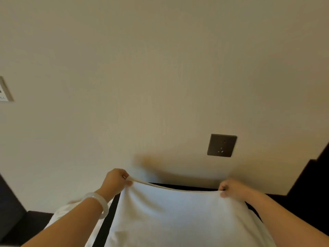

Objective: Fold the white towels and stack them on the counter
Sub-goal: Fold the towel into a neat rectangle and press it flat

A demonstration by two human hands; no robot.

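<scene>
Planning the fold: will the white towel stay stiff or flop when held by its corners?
Likely floppy: the white towel sags between the left hand and right hand. Probably light: pinches alone hold it up.

white towel (178, 214), beige wall (160, 68), dark socket (222, 145)

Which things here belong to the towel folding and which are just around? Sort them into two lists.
In the job: white towel, gripped at its top corners by the left hand and right hand; dark counter; probably the second white cloth.
Just there: wall socket; wall panel; bracelet.
</scene>
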